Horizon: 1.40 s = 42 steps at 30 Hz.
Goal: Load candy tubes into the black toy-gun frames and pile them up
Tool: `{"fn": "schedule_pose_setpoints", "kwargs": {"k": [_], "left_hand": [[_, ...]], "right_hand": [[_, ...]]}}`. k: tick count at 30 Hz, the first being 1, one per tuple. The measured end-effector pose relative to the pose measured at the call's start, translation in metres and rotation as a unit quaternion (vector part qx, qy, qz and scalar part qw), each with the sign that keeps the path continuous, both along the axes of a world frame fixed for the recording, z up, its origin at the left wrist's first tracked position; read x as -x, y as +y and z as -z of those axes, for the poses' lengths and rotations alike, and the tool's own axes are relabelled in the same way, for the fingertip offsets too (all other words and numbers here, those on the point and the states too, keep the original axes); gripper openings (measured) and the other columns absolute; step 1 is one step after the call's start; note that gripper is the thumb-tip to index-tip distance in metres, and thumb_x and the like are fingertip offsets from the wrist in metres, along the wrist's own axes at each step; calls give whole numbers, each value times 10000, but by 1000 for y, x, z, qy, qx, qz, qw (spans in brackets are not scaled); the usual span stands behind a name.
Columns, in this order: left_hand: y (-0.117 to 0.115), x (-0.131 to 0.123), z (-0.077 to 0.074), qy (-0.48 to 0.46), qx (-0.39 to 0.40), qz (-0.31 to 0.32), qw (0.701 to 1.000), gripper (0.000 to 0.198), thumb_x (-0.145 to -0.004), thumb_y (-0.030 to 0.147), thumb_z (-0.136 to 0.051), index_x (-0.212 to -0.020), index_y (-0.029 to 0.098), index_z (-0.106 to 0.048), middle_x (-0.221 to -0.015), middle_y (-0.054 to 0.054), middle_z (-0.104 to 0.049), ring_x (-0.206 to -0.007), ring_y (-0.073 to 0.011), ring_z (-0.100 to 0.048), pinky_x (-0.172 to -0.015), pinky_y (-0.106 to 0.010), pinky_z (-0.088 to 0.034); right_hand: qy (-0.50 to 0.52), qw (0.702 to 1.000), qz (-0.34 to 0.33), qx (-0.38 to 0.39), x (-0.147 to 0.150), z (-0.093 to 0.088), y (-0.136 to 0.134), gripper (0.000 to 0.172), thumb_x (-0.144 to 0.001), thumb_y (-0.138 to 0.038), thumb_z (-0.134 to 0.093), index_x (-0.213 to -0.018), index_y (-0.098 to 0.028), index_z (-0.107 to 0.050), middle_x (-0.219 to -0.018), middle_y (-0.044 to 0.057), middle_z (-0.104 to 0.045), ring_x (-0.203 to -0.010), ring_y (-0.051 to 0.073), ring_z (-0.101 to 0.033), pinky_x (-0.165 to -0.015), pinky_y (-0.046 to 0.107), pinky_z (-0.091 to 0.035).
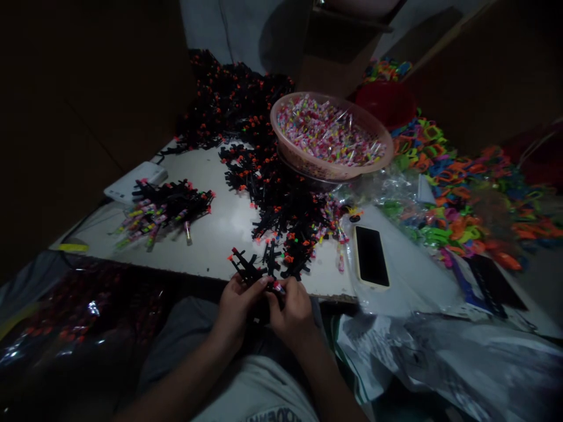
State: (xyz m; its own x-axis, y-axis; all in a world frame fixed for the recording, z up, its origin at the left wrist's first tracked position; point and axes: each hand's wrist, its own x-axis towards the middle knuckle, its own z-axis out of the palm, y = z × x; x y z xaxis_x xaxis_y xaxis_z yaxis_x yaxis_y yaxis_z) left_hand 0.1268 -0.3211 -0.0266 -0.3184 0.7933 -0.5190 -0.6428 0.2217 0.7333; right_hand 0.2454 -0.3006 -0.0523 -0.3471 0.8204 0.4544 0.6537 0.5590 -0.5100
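Observation:
Close to the table's front edge, my left hand [237,302] is closed around a black toy gun [247,266] with an orange tip. My right hand [292,308] pinches a small tube with a pink and white wrapper [278,286], held against the toy gun. The fingers hide where the two meet. Just beyond my hands lies a heap of black toy guns [285,205] with orange tips. To the left, a smaller pile of toy guns [176,199] has colourful wrapped tubes [143,220] at its near side.
A pink basin [387,155] full of small wrapped tubes stands at the back. A phone [372,256] lies on the right, before colourful plastic pieces [457,193]. A white box-like device [136,181] sits at left. Plastic bags [440,351] hang over the right side.

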Motion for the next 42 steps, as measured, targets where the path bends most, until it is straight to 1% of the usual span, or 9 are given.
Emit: {"fn": "schedule_pose_setpoints", "kwargs": {"k": [8, 12, 14, 18, 23, 29, 34, 40, 42], "left_hand": [[9, 8, -1, 31, -21, -6, 999, 470, -525, 318, -848, -904, 161, -618, -832, -33, -711, -744, -167, -679, -706, -266, -540], [23, 68, -9, 264, -23, 14, 964, 482, -562, 425, -799, -933, 167, -630, -827, -27, -692, -708, -177, -660, -707, -298, -530], [30, 110, -15, 447, 12, 3, 895, 436, -651, 490, -707, -946, 175, -645, -796, -29, -678, -694, -197, -642, -690, -318, -518], [45, 178, -32, 718, 75, -5, 692, 413, -814, 450, -525, -1075, 154, -645, -1074, -115, -648, -1011, -297, -589, -895, -395, -456], [60, 175, -40, 820, 80, -10, 567, 553, -850, 412, -476, -1283, 70, -514, -1253, -220, -526, -1166, -375, -471, -983, -516, -364], [63, 81, 8, 747, -183, 271, 578, 383, -834, 313, -552, -1196, 195, -593, -1215, -121, -578, -1098, -252, -539, -936, -394, -437], [66, 41, 27, 763, -107, 218, 599, 460, -817, 348, -588, -1236, 160, -562, -1028, -141, -637, -949, -282, -577, -848, -443, -449], [79, 55, 20, 504, -68, 266, 819, 553, -622, 227, -742, -1158, 184, -615, -853, -32, -654, -790, -184, -602, -779, -315, -454], [79, 58, 16, 436, -56, 278, 854, 412, -592, 256, -762, -983, 151, -684, -800, -35, -666, -760, -182, -609, -756, -305, -460]], "right_hand": [[-23, 999, -23, 27, -11, -9, 19, 211, -903, -363, -483, -991, -175, -518, -891, 79, -597, -818, 217, -541, -732, 354, -418], [-129, 977, 167, 44, -58, -14, 51, 375, -875, -426, -537, -1168, -193, -547, -1082, 127, -579, -993, 297, -517, -797, 426, -377], [-204, 944, 254, 51, -83, -12, 62, 313, -875, -403, -541, -1113, -212, -614, -1102, 141, -575, -986, 326, -508, -773, 444, -352], [-274, 933, 225, 64, -106, -2, 65, 238, -883, -363, -534, -1007, -202, -657, -986, 113, -632, -906, 299, -532, -756, 423, -317], [-172, 971, 152, 65, -89, 3, 53, 204, -882, -215, -491, -1061, -198, -587, -972, 68, -653, -901, 241, -565, -755, 365, -312], [31, 994, 93, 48, -74, -5, 45, 120, -897, -270, -511, -942, -197, -595, -978, 79, -641, -940, 241, -580, -812, 376, -374], [161, 985, 15, 65, -59, -10, 36, 107, -906, -208, -487, -964, -212, -577, -1082, 80, -661, -1029, 227, -588, -904, 403, -403], [228, 955, -22, 187, -29, -1, 16, 151, -894, -188, -479, -982, -214, -600, -929, 54, -686, -881, 200, -639, -779, 347, -506], [259, 951, -47, 163, -18, 5, 9, 152, -905, -199, -483, -994, -218, -604, -980, 61, -689, -926, 198, -640, -828, 352, -506]]}}
